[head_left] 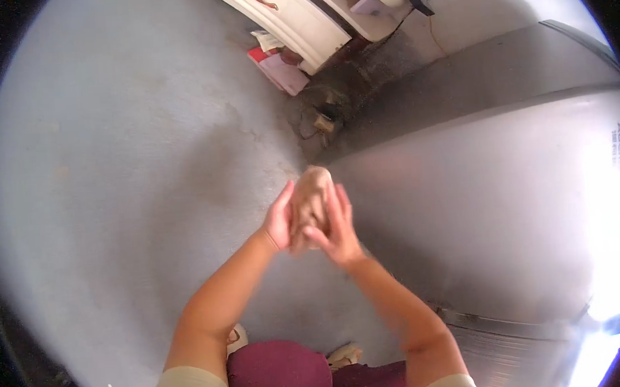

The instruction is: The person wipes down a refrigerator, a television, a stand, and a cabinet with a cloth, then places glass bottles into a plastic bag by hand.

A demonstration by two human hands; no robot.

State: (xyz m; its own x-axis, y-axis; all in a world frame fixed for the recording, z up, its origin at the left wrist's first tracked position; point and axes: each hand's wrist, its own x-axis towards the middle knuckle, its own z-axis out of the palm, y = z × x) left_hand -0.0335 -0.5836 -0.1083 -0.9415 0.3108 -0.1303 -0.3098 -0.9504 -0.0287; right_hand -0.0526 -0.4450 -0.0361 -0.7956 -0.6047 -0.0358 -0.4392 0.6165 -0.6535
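Mottled beige-brown oblong item (311,195), material blurred, is clasped between left hand (278,220) and right hand (338,231); grip closed on it from both sides. Held above grey floor (103,171), near the floor's right edge, lined by a silver-grey box-shaped appliance (481,211).

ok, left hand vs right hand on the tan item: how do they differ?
The left hand is on the left side of the tan item; the right hand is on its right. The right hand's thumb shows across the item; the left hand's can't be made out. Both are bare, touch the item and have fingers pointing away from the body.
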